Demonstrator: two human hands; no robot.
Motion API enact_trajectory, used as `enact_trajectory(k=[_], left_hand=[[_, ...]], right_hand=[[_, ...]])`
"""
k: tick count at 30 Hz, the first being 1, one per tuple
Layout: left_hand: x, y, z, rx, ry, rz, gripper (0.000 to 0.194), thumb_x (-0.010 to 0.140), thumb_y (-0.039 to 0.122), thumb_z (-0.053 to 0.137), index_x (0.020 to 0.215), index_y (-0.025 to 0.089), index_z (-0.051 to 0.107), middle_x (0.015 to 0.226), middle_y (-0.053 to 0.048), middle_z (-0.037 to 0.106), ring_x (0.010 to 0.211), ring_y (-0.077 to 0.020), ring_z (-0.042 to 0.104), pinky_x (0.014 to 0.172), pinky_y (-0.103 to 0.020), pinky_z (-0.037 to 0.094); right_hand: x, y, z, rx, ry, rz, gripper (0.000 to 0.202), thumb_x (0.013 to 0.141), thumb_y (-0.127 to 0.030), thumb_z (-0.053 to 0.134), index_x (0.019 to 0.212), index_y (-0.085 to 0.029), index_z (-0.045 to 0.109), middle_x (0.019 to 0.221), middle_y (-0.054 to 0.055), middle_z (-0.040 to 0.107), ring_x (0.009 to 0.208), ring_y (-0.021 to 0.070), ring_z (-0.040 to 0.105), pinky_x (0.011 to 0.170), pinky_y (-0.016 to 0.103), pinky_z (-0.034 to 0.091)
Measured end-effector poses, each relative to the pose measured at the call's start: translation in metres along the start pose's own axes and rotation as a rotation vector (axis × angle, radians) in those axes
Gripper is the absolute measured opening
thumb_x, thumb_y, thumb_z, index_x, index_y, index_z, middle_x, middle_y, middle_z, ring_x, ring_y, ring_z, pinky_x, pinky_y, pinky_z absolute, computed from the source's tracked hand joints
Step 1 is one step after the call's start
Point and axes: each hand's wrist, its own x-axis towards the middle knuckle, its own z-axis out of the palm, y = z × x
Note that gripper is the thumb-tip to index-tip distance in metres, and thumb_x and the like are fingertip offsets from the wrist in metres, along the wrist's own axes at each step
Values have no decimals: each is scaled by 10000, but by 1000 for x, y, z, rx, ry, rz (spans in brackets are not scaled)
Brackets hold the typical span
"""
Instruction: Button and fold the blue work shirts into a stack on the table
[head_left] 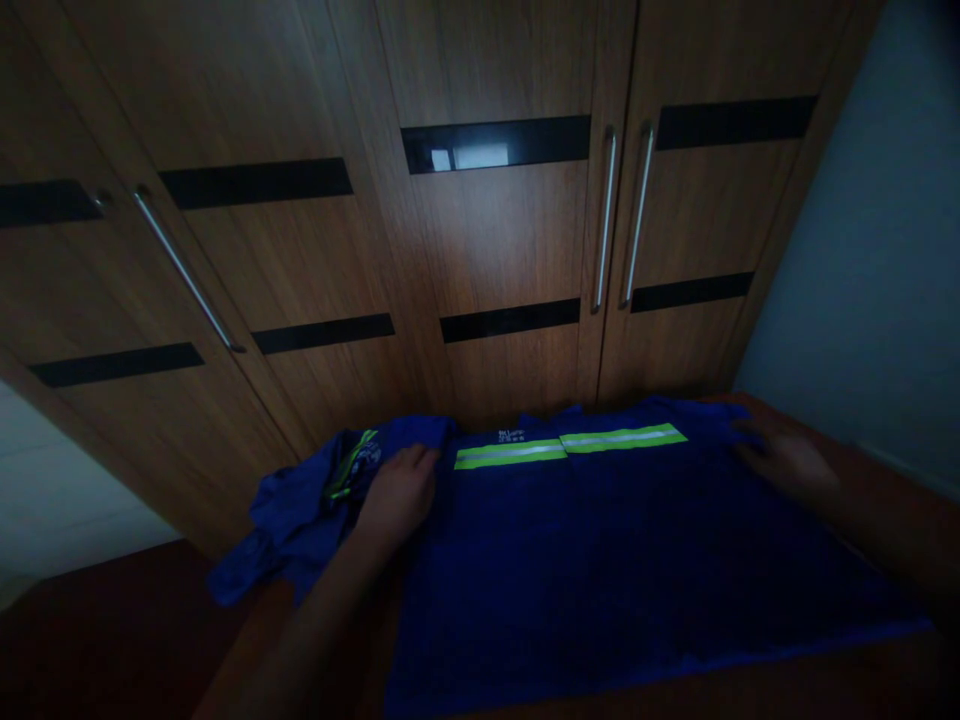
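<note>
A dark blue work jacket (600,550) lies spread out, with a yellow-green and silver reflective band across its chest and small white lettering above the band. At its left side my left hand (401,490) is closed with curled fingers on the fabric, beside a bunched sleeve (300,520) with a reflective strip and a pale round print. My right hand (791,460), slightly blurred, pinches the jacket's upper right edge with its fingertips. The undersides of both hands are hidden.
A reddish-brown surface (862,500) carries the jacket. Right behind it rises a wooden wardrobe (510,230) with black strips and long metal handles (606,220). A pale wall (885,260) stands on the right. The lighting is dim.
</note>
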Motion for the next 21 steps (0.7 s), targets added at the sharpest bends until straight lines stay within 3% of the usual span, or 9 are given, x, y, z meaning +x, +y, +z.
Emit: enact_trajectory(k=[3,6,11,16,21], left_hand=[[-3,22,20,-223,-212,166,310,867,328,491,1146,219,571,1075,-85,606,1001,-225,581,897,-329,432],[-1,32,33,-323,-293,156,385,812,482,563,1092,219,587,1061,-87,611,994,-251,583,861,-345,440],[6,30,39,-398,-380,133,381,794,551,563,966,214,608,872,-37,652,786,-205,622,688,-280,458],[16,34,40,-397,-358,133,276,811,469,582,889,205,602,925,-34,649,815,-179,611,714,-250,451],[21,51,31,-339,-284,44,123,867,304,504,862,210,584,885,-40,642,793,-184,607,736,-280,449]], right_hand=[[-10,-55,22,111,-248,-177,403,817,-491,504,1055,-199,647,1123,122,652,1066,285,583,974,436,406],[-13,-99,31,204,-400,-259,482,772,-548,556,1094,-198,636,1135,108,643,1085,275,568,977,417,410],[-4,-127,30,238,-638,-276,520,670,-572,649,1039,-207,667,1049,98,661,962,277,604,879,385,456],[4,-134,30,246,-675,-212,442,735,-556,589,996,-210,677,995,90,671,858,249,624,781,338,490],[2,-151,14,114,-489,-233,293,849,-354,465,1016,-222,666,992,91,670,884,234,623,850,359,472]])
